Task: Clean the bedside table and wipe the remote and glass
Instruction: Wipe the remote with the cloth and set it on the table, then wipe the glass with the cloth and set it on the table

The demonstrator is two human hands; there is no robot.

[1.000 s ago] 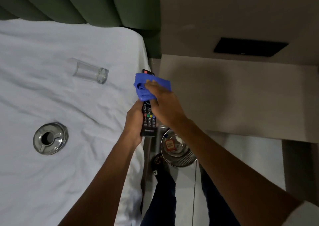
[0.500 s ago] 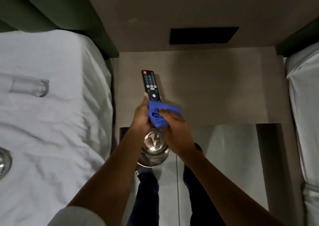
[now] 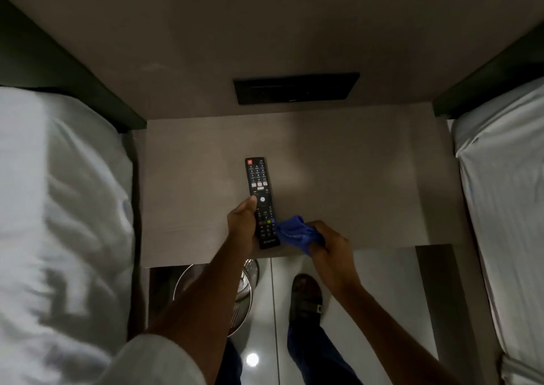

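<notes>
A black remote (image 3: 260,190) lies lengthwise over the grey-brown bedside table (image 3: 353,184), buttons up, its near end at the table's front edge. My left hand (image 3: 243,228) grips its near half from the left, thumb on the buttons. My right hand (image 3: 331,248) is closed on a bunched blue cloth (image 3: 295,233), which sits just right of the remote's near end, touching or almost touching it. The glass is out of view.
White beds flank the table: one on the left (image 3: 64,223), one on the right (image 3: 506,193). A metal bin (image 3: 244,296) stands on the glossy floor under the table's front edge, next to my shoe (image 3: 306,296). A dark panel (image 3: 295,87) is set in the wall behind.
The view has swung right from the left bed to the table. The remote came over the table top, and the cloth slid from its far end down and off its near end.
</notes>
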